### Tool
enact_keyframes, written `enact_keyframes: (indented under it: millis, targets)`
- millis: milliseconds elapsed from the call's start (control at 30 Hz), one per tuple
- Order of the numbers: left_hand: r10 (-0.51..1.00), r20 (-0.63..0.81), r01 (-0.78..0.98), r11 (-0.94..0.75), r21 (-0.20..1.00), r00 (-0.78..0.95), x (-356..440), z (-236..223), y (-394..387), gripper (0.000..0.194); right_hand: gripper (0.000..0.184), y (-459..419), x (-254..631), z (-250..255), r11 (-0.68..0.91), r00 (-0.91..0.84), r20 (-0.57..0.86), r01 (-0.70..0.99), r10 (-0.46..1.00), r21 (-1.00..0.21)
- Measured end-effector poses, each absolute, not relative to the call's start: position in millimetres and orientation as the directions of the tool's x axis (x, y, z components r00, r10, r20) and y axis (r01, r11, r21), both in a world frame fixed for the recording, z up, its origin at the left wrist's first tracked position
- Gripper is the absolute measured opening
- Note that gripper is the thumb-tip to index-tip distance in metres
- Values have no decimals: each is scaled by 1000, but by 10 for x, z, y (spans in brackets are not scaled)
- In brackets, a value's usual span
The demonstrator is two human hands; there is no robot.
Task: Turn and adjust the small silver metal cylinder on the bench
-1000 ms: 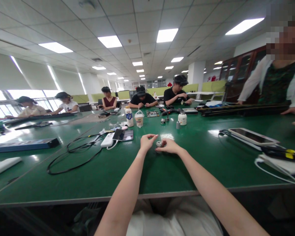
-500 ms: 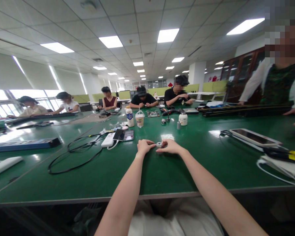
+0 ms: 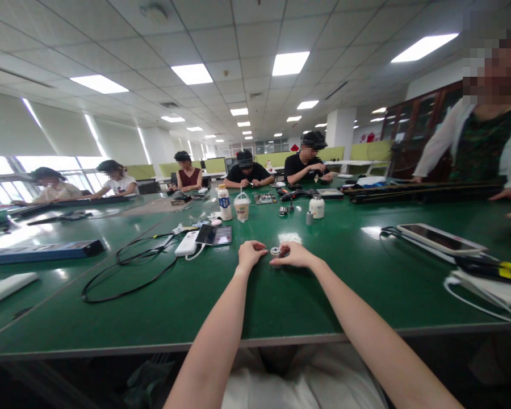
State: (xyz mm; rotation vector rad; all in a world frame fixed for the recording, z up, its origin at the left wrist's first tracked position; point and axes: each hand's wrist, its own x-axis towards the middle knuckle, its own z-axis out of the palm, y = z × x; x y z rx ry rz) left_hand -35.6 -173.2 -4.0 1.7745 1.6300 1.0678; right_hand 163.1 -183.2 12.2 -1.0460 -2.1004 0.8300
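On the green table [image 3: 204,307], between my two hands, stands a small round silver metal part [image 3: 275,251] with a ring-shaped top and a dark centre. My right hand [image 3: 297,254] grips it from the right, thumb at the near side and fingers curled behind. To its left is my left hand [image 3: 251,255], its fingers bent and slightly apart. A narrow gap separates those fingertips from the metal part, and nothing shows in that hand. Further back stand a small grey cylinder [image 3: 309,218] and a white bottle [image 3: 317,207].
Left of my hands lie a white power bank [image 3: 187,243], a phone [image 3: 213,234] and a looping black cable [image 3: 130,298]. A drink cup [image 3: 242,208] and a labelled bottle [image 3: 225,203] stand ahead. At right is another phone [image 3: 440,237]. Several people sit around; one person [image 3: 489,136] stands right.
The fingertips of my left hand have drawn slightly left, away from the metal part. My right hand keeps its place on it.
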Motion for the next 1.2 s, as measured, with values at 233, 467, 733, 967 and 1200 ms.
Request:
enact_keyframes:
  millis: [233, 467, 733, 967, 1200]
  targets:
    - [957, 290, 336, -271, 902, -7, -186, 130, -1744, 27, 39, -1777, 1651, 86, 486, -425, 293, 472, 856, -735]
    - [925, 366, 124, -376, 918, 97, -17, 253, -1859, 20, 40, -1757, 1639, 71, 495, -402, 314, 507, 860, -706]
    - [903, 420, 111, -429, 897, 95, -38, 274, -1864, 25, 40, -1733, 1646, 52, 508, -411, 322, 512, 853, -692]
    - [876, 472, 213, -481, 850, 98, -41, 254, -1835, 22, 37, -1723, 1654, 50, 516, -408, 332, 523, 850, -678]
    - [871, 478, 358, -485, 798, 115, -67, 284, -1884, 25, 39, -1712, 1653, 42, 509, -400, 330, 528, 855, -679]
